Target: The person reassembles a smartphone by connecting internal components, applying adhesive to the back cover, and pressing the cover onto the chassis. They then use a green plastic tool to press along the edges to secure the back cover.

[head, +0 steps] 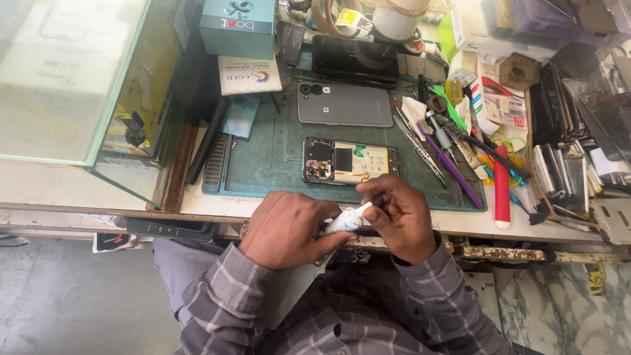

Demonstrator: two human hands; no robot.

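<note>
View from above onto a cluttered repair bench, with a person's two hands meeting at the lower centre of the frame, just at the near edge of the bench.

The left hand (pixel 286 229) is curled closed around the body of a small white bottle (pixel 346 220), which lies tilted between both hands, its narrow end pointing up and to the right. The right hand (pixel 399 213) sits just right of it, fingers pinched narrowly on the bottle's tip. Whether the cap is on or off cannot be told. Both sleeves are grey plaid.

Directly above the hands, at the centre of the frame, an opened phone (pixel 350 161) lies flat on a green work mat (pixel 263 164), its back removed so the battery and camera parts show. The bottle is close below this phone but not touching it. Above the opened phone, on the same mat, lies a grey phone back cover (pixel 345 104), and above that a dark phone (pixel 355 58) with its screen up.

To the right of the mat, tweezers (pixel 420 150), a purple tool (pixel 450 165) and a red cylindrical tool (pixel 502 187) lie among other tools. At upper left stands a glass case (pixel 72 79), and a teal box (pixel 238 26) sits at the top centre-left.
</note>
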